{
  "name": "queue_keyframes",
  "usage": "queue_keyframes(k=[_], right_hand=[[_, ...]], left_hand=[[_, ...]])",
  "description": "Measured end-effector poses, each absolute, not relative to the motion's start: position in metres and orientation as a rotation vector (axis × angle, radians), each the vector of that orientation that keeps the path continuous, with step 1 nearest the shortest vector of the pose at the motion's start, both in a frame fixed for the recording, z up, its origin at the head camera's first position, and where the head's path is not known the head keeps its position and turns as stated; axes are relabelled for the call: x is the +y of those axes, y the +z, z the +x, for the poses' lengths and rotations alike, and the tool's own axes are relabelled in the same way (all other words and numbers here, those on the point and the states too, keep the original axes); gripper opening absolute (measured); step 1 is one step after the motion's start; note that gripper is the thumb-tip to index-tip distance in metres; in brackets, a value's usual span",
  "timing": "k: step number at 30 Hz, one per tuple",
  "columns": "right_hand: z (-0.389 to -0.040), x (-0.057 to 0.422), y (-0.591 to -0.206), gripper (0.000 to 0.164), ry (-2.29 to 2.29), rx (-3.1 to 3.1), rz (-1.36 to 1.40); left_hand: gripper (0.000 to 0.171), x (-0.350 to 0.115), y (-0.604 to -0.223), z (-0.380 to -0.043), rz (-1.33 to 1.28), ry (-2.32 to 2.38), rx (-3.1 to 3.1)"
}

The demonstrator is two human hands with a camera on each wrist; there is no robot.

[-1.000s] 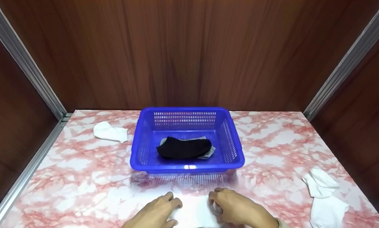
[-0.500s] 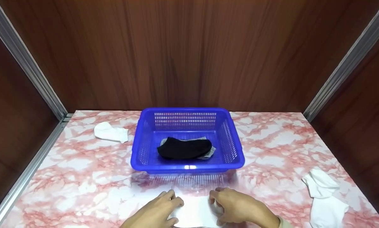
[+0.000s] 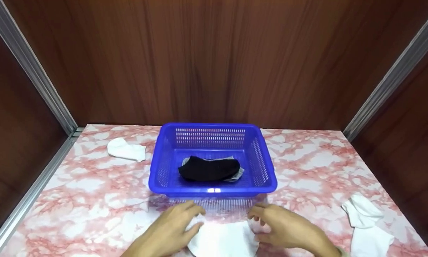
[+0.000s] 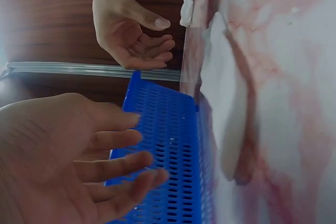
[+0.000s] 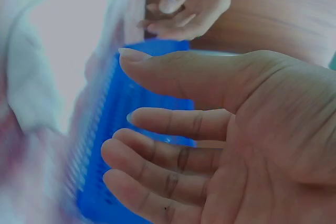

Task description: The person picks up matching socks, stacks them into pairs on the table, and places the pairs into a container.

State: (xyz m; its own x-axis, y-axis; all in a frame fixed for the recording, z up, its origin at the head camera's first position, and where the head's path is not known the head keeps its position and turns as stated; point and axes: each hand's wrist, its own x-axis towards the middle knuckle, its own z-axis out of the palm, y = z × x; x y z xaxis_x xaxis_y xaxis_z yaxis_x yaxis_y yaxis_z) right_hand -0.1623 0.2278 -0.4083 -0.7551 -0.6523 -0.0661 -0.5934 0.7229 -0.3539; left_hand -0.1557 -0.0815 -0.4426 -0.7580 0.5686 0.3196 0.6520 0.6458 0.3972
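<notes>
A white sock (image 3: 224, 238) lies flat on the table at the near edge of the head view, its lower end cut off by the frame. My left hand (image 3: 176, 225) hovers at its left side, fingers loosely bent and apart from the cloth. Opposite it, my right hand (image 3: 283, 226) is held by the sock's right side, also with nothing between thumb and fingers. Both wrist views show relaxed palms, and the sock (image 4: 226, 98) resting on the tabletop beyond the left fingers. Just ahead stands a blue basket (image 3: 214, 190) with a black sock (image 3: 209, 169) over a light grey piece of cloth.
Another white sock (image 3: 126, 149) lies at the back left of the table (image 3: 317, 171). Two white cloth pieces, one crumpled (image 3: 362, 210), lie overlapping near the right edge. Brown wood-grain panels (image 3: 214, 64) with metal rails enclose the back and sides.
Both hands have come off the white sock and moved slightly apart and forward. More of the sock now shows between them. The basket and its contents stay put.
</notes>
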Motion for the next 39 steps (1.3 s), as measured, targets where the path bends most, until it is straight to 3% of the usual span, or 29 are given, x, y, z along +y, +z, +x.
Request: queue_keyframes(k=[7, 19, 33, 39], right_hand=[[-0.158, 0.260, -0.391, 0.033, -0.515, 2.888, -1.014], [-0.154, 0.337, -0.395, 0.044, -0.469, 3.206, -0.967], [-0.167, 0.426, -0.404, 0.042, -0.561, 3.370, -0.517], [-0.173, 0.456, -0.419, 0.051, -0.488, 3.309, -0.274]], left_hand=[[0.020, -0.085, -0.422, -0.178, -0.861, -0.815, -2.434], [0.029, -0.107, -0.403, -0.235, -0.704, -0.852, -2.463], [0.057, -0.121, -0.410, -0.290, -0.445, -0.834, -2.585], [0.060, -0.128, -0.420, -0.307, -0.347, -0.836, -2.615]])
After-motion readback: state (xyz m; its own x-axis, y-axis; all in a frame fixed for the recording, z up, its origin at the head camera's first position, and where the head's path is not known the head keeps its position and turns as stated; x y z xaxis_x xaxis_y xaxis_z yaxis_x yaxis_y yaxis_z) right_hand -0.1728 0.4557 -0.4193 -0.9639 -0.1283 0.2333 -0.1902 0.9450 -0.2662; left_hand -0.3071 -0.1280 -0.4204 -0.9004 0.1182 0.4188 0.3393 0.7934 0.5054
